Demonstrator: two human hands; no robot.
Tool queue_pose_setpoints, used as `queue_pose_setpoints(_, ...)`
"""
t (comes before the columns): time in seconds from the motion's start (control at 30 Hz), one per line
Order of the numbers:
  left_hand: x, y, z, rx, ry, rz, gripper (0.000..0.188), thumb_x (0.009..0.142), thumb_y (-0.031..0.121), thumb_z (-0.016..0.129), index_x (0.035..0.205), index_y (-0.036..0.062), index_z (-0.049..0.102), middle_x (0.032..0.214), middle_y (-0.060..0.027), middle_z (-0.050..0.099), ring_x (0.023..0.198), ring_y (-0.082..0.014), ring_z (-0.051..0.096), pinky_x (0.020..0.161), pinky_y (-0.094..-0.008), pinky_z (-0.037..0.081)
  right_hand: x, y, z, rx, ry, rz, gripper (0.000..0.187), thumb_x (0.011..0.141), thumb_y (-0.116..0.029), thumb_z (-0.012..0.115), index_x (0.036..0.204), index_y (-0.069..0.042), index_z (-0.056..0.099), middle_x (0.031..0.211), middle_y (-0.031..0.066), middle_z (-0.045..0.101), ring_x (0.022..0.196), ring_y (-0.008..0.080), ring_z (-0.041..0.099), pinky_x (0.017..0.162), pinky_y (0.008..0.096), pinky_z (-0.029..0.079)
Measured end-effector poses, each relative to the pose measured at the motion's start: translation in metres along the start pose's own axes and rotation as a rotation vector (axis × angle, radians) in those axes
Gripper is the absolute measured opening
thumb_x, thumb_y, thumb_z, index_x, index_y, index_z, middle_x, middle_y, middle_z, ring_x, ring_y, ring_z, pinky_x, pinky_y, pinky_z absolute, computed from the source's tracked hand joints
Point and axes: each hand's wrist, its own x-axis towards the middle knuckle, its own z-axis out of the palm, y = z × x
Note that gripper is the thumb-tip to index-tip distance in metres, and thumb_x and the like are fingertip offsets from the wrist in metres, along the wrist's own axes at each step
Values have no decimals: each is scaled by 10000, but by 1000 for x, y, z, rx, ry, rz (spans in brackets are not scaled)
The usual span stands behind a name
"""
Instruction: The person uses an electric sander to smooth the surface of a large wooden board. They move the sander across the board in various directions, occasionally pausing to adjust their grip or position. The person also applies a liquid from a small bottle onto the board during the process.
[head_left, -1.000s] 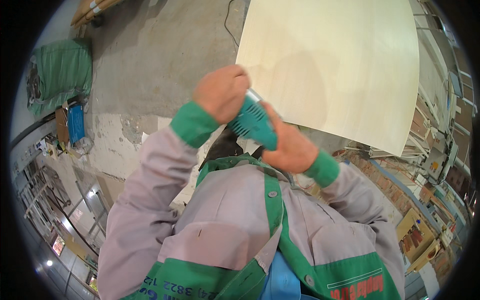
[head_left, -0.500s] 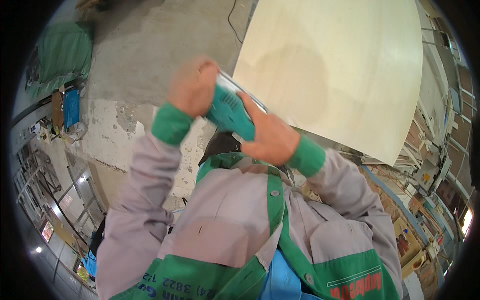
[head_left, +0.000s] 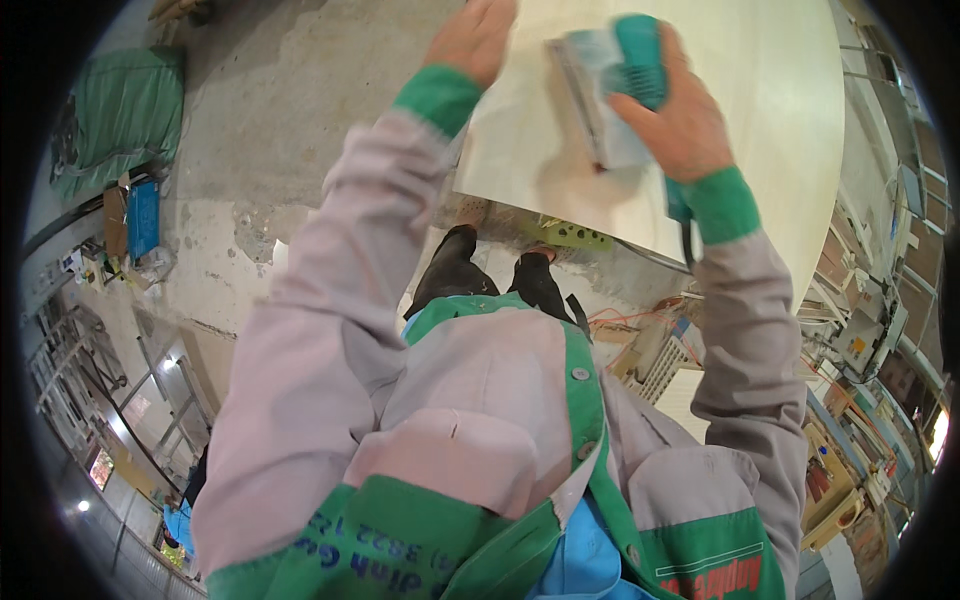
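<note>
Two gray sleeves (head_left: 755,330) stretch forward in my head view. My right hand (head_left: 690,125) is a closed grip, thumb and fingers around the teal power tool (head_left: 640,55); its narrow body seems to suit a one-handed hold. That tool is over the pale panel (head_left: 775,110), toward the panel's left edge; blur keeps me from telling whether its base touches. My left hand (head_left: 475,40) extends beside that edge, fingertips cropped, so I cannot tell its hold.

1 head-worn fisheye view, facing steeply down; jacket (head_left: 490,375) very near, floor (head_left: 290,120) farther below.
</note>
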Motion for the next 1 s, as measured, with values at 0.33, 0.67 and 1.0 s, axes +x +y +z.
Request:
queue_pose_setpoints(0.33, -195, -56, -34, -397, -277, -617, 601, 1014, 425, 681, 1455, 27, 592, 1287, -55, 688, 1120, -164, 639, 890, -334, 538, -90, 81, -45, 112, 122, 495, 975, 859, -377, 776, 1626, -42, 274, 1333, 256, 654, 1177, 363, 667, 997, 407, 517)
queue_pose_setpoints(0.67, -201, -77, -46, -640, -354, -640, 589, 1088, 283, 584, 1573, -3, 416, 1213, -33, 635, 1007, -99, 558, 874, -240, 471, -118, -51, 21, 131, -35, 100, 999, 836, -229, 786, 1650, -61, 232, 1175, 271, 576, 970, 421, 681, 836, 471, 581)
queue_pose_setpoints(1.0, -145, -75, -103, -437, 93, -693, 613, 1078, 462, 526, 1511, 28, 492, 1359, -130, 655, 1165, -195, 632, 985, -335, 494, 9, -98, 47, 123, -137, -91, 1004, 825, -322, 785, 1652, -217, 226, 1090, 293, 578, 864, 513, 662, 809, 557, 566)
